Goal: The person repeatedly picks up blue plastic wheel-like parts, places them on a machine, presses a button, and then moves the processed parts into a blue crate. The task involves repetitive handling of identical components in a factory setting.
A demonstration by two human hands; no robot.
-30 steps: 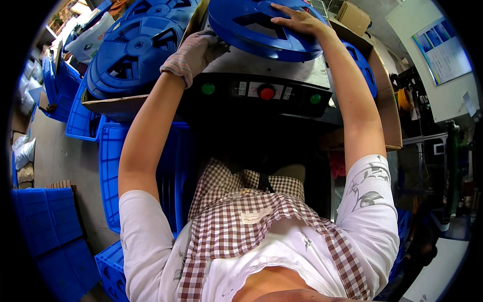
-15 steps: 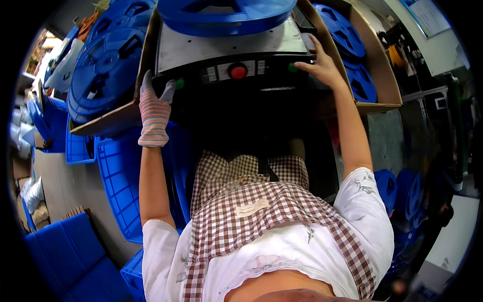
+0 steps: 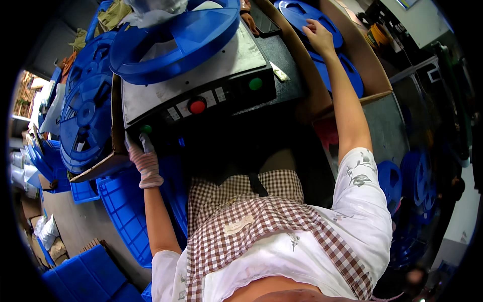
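My left hand (image 3: 145, 162), in a striped knit glove, is at the front left corner of a white-topped machine (image 3: 201, 68). Its thumb is by the green button (image 3: 146, 129), and the fingers are apart with nothing held. My bare right hand (image 3: 320, 39) has reached over the carton (image 3: 371, 75) on the right. Its bent fingers are a little apart, close to a blue plastic reel flange (image 3: 313, 14); whether they touch it is unclear. Another blue flange (image 3: 176, 63) rests tilted on the machine's top. A red button (image 3: 197, 105) and a second green button (image 3: 255, 84) face me.
More blue flanges (image 3: 86, 113) fill a carton at the left. Blue crates (image 3: 126, 211) stand below it. A clear plastic bag (image 3: 151, 12) lies by the flange on the machine. Another person's hand (image 3: 248, 21) shows beyond the machine. Blue reels (image 3: 390, 181) stand at lower right.
My right hand has left the right green button and moved over the right carton. My left hand stays by its button. The view has shifted, so the machine appears turned and further left.
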